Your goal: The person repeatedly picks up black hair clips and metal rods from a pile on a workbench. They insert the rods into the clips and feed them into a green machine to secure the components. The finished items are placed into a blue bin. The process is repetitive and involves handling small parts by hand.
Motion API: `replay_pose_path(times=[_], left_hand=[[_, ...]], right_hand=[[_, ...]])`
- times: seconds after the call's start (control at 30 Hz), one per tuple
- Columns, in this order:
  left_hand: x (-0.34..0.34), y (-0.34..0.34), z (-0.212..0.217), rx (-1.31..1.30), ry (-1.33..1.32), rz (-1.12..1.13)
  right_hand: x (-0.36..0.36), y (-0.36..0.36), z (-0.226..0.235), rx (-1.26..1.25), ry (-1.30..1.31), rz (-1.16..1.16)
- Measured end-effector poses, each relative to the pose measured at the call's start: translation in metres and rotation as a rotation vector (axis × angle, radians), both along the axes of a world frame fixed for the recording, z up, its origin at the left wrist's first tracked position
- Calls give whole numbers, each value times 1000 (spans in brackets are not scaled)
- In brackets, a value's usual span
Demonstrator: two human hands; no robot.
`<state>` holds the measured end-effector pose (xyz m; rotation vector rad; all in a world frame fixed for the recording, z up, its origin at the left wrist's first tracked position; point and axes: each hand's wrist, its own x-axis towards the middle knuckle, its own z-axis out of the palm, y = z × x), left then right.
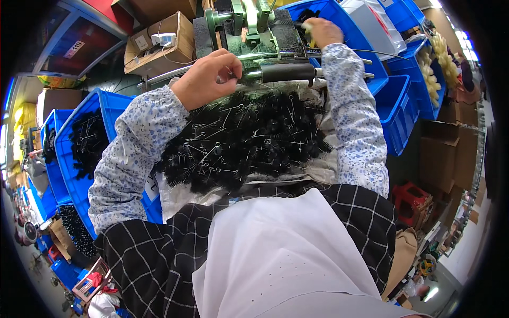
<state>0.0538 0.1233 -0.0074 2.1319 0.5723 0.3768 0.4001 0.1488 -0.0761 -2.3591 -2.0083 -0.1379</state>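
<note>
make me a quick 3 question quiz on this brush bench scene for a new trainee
1. True or false: the left hand is at the black handle of the green machine.
2. What fills the person's lap? A) yellow brushes B) a heap of black wire brushes C) cardboard boxes
3. Where does the right hand reach, and is its grip clear?

Key
1. True: its fingers sit at the handle's near end.
2. B.
3. Into the blue bin behind the machine; it seems to pinch something pale, but what it is cannot be told.
</note>
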Motion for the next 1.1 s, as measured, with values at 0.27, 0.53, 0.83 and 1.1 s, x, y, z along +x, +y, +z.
replay_pose_path(times=[0.27, 0.53, 0.83, 1.1], left_hand=[[31, -11, -20, 16, -226, 185], [5, -18, -39, 45, 209, -42], [30, -21, -79, 63, 715, -138], [29, -17, -90, 67, 611, -210]], right_hand=[[-98, -77, 39, -62, 819, 390], [-86, -47, 13, 176, 255, 56], [-73, -16, -16, 223, 56, 64], [-58, -2, -32, 316, 100, 186]])
